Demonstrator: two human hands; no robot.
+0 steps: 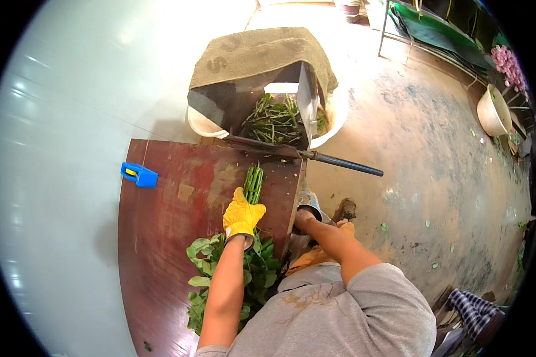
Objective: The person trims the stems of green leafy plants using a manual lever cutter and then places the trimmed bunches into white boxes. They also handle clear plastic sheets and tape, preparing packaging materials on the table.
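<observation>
the left hand [242,215] wears a bright yellow work glove with a short cuff ending at the wrist; the forearm above it is bare. the right hand [304,218] looks ungloved, its forearm bare too. a grey short-sleeved shirt covers shoulders and chest, marked with a few brownish stains on the front.

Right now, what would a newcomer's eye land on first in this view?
The yellow-gloved left hand grips a bunch of green stems on the dark red board, cut ends pointing at the lever cutter. Behind it, a white tub of trimmed stems sits under a brown cloth. A blue block lies at the board's left edge.
</observation>
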